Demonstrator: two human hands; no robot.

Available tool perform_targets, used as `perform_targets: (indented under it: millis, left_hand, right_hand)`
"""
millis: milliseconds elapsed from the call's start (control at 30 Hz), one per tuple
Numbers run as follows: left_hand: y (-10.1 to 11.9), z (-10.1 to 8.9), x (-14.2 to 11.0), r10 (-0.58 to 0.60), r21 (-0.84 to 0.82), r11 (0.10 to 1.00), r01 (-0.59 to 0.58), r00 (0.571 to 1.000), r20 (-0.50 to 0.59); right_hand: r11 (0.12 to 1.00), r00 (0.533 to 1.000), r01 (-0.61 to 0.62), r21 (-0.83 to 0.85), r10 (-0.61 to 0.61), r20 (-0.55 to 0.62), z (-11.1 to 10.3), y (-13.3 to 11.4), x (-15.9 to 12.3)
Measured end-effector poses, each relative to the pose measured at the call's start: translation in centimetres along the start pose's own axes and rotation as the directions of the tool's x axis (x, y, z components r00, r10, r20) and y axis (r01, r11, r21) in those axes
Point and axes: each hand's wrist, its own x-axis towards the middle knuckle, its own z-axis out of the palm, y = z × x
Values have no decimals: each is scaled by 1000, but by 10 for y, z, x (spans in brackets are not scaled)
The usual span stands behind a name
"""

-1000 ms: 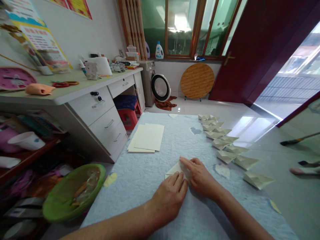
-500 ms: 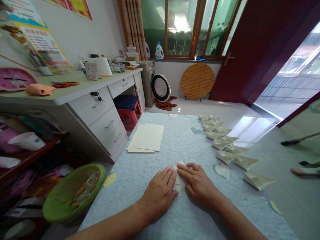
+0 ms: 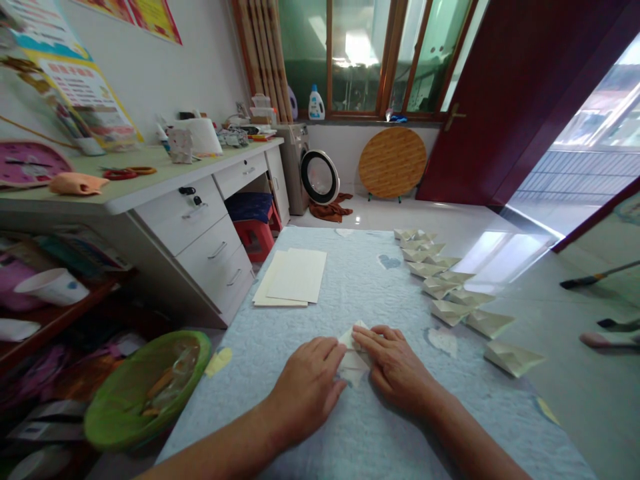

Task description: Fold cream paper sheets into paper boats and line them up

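A small folded piece of cream paper [image 3: 354, 360] lies on the blue tablecloth [image 3: 350, 273] in front of me. My right hand [image 3: 395, 363] rests on its right side, fingers stretched out and pressing the upper part flat. At the paper's left edge, my left hand [image 3: 310, 377] lies flat with its fingers extended; whether the fingertips touch the paper is hard to tell. Part of the paper is hidden under the right hand. Several folded paper boats [image 3: 514, 358] stand in rows along the table's right side.
Some flat cream sheets [image 3: 297, 277] lie stacked at the table's far left. Left of the table is a green basket [image 3: 95, 427] with wrappers in it. A white desk [image 3: 215, 250] stands beyond, with a washing machine [image 3: 295, 173] at its far end, its door open.
My left hand has shifted a little left, uncovering more of the folded paper. The right hand has stayed nearly in place on it.
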Motion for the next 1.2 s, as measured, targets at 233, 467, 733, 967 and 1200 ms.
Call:
perform_targets:
  millis: [233, 467, 733, 967, 1200]
  left_hand:
    - [-11, 1, 29, 114, -79, 991, -109, 992, 60]
    - [-14, 13, 29, 141, -145, 979, -145, 989, -33]
    - [-20, 18, 33, 195, -214, 954, -211, 976, -94]
    - [-19, 15, 34, 272, -105, 955, -279, 959, -74]
    - [-19, 18, 36, 326, -45, 942, -333, 938, -114]
  right_hand:
    - [996, 998, 8, 85, -3, -61, -7, 10, -8]
    - [998, 999, -35, 45, 35, 3, -12, 15, -9]
    - [999, 998, -49, 19, 48, 43, -14, 9, -7]
    - [999, 999, -36, 23, 35, 26, -13, 12, -9]
    - [999, 999, -37, 6, 37, 14, -9, 13, -9]
